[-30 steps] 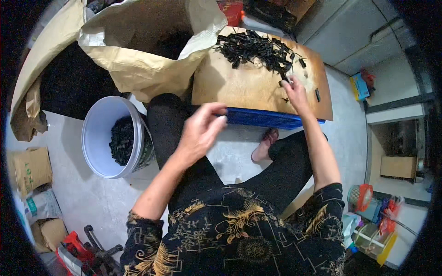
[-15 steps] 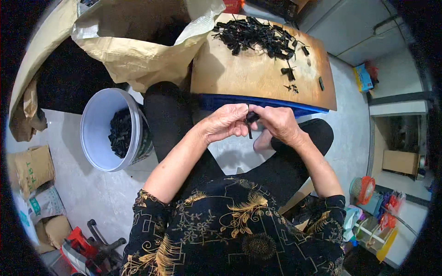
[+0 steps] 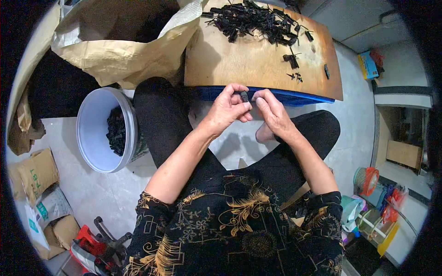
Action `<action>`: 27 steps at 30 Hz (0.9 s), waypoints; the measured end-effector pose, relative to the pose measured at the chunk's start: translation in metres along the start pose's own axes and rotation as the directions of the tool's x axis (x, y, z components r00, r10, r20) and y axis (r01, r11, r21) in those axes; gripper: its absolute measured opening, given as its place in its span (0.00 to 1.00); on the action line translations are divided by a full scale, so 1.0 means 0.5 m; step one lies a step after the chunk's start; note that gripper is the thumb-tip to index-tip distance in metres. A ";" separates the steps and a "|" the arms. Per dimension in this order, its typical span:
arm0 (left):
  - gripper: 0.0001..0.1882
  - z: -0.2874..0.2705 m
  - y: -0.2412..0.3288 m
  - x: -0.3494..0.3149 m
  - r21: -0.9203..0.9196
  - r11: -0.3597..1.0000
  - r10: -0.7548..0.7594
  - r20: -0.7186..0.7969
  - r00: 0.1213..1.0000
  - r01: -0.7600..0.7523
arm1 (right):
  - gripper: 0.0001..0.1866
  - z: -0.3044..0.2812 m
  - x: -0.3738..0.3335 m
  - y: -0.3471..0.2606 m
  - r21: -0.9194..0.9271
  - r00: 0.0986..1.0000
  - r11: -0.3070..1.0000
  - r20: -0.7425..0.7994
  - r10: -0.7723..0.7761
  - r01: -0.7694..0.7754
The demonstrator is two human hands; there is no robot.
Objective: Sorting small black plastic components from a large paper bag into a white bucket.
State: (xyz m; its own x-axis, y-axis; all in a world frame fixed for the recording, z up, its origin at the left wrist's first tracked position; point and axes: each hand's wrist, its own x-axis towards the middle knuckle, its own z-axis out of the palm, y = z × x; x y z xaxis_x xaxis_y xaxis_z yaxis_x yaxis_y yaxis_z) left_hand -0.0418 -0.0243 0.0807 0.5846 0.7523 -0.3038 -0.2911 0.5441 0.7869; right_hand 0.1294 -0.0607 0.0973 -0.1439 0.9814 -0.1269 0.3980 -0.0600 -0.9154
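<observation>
"While the left hand pinches a small black part, what's the right hand doing?"

"Fingers bent, just beside it; can't tell if it grips anything. Part's just off the board's near edge."

"Writing?"

"Green print on the brown sack, teal on the white pack."

"Containers?"

"White bucket, black pieces inside. Board has a black pile along its far edge, dark green object by the right edge."
</observation>
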 end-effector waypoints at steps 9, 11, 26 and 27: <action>0.15 0.001 -0.025 0.018 0.318 0.947 0.068 -0.082 0.994 -0.039 | 0.12 0.013 0.017 0.025 0.050 0.983 0.994 0.159 0.088 -0.098; 0.14 -0.002 -0.032 0.022 0.377 0.925 0.088 -0.089 0.992 -0.048 | 0.12 0.014 0.020 0.030 0.065 0.981 0.992 0.171 0.095 -0.107; 0.17 -0.007 -0.062 0.051 0.781 0.622 0.360 -0.224 0.905 -0.054 | 0.07 0.044 0.062 0.055 -0.063 0.998 0.998 0.052 0.019 -0.016; 0.17 -0.008 -0.058 0.048 0.792 0.607 0.369 -0.208 0.906 -0.065 | 0.07 0.048 0.066 0.059 -0.060 0.998 0.998 0.048 0.027 -0.024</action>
State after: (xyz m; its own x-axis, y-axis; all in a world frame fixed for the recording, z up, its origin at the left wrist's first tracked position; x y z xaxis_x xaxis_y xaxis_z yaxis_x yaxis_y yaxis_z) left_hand -0.0223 -0.0203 0.0485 0.2643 0.9596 -0.0968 0.3846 -0.0129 0.9230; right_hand 0.1146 -0.0347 0.0570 -0.1766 0.9695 -0.1700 0.4550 -0.0728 -0.8875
